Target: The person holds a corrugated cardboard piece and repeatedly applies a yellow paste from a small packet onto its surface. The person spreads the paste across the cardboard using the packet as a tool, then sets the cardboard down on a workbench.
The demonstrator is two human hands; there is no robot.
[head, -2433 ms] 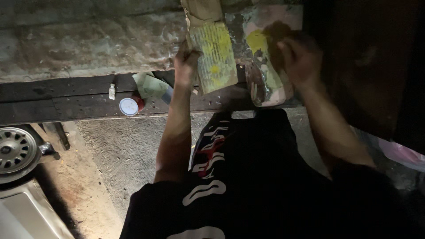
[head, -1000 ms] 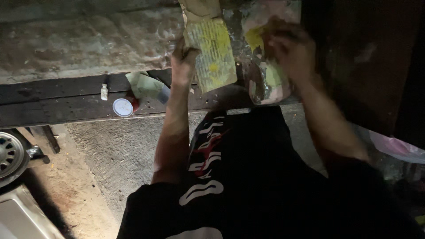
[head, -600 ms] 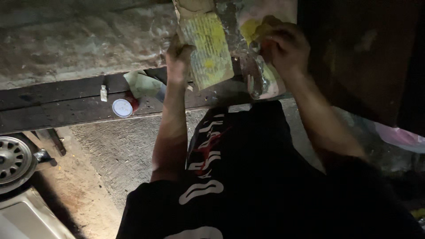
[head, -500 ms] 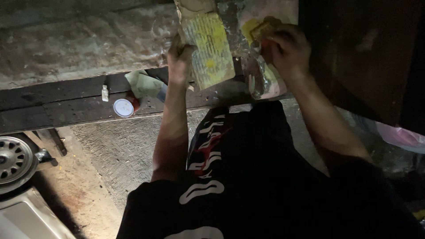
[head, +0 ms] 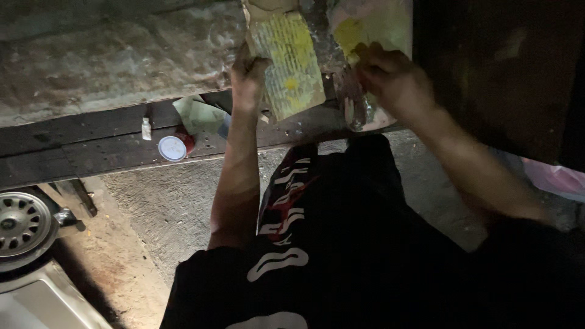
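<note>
On the dark wooden ledge (head: 91, 143), a small white round lid (head: 172, 148) is lying unused. The left hand (head: 248, 73) is pinching the worn yellow cardboard sheet (head: 291, 64) by its edge, steadying it. The right hand (head: 395, 82) is pressing curled fingers onto the paint-stained pale board (head: 373, 27); work looks midway.

Yellow paper sheet (head: 291, 67) lies on the stained workbench (head: 116, 61), w/ the left hand (head: 248, 76) at its left edge & the right hand (head: 393, 82) to its right. Small white bottle (head: 146, 128) & round white lid (head: 172, 148) sit on the dark wooden plank (head: 79, 146) in front of the bench, left of the left forearm. Metal wheel rim (head: 21, 225) is on the floor, far left, nearer than the plank.
</note>
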